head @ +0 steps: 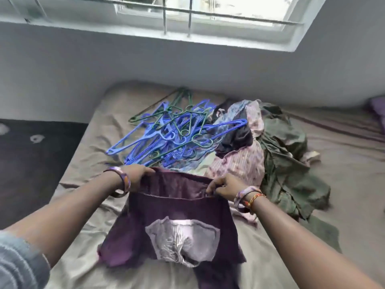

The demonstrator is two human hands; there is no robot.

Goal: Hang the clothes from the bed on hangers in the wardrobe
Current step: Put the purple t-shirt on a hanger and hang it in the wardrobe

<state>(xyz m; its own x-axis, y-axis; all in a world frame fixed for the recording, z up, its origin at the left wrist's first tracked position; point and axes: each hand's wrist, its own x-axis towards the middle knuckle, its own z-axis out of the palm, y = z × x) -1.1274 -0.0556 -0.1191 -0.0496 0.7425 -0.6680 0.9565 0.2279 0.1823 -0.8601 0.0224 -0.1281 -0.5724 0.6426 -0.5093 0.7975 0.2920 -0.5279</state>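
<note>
Gripping the far edge of the purple garment (177, 232) at lower centre of the frame, left hand (136, 176) with fingers curled over the hem at its left corner, thumb side hidden beneath the cloth. Lying just above that hand, at centre left, the tangled heap of blue and green hangers (173, 132), hooks and bars interlocking, part of it resting on the clothes pile; likely snagging several at once when pulling one free, and possibly dragging the lot across the bed sheet (93, 147) or off its left edge toward the dark floor (31, 159) at left of the frame. Hanging slack between the two grips, the garment's body spreading down toward the lower edge with a pale printed patch (183, 240) showing; possibly inside out or back to front, hard to tell, so risking going on the hanger the wrong way. Pinching the hem's right corner at centre right, right hand (224, 185), fingers bunched tight on a fold of fabric; bangles (246, 197) on that wrist sitting close to the cloth and perhaps catching on it. Sprawling at right of centre, the remaining clothes pile (260, 153), pink striped piece and olive green piece overlapping; lifting one probably tugging its neighbour along. Not showing anywhere, the wardrobe, so needing a carry with loose cloth trailing.
</note>
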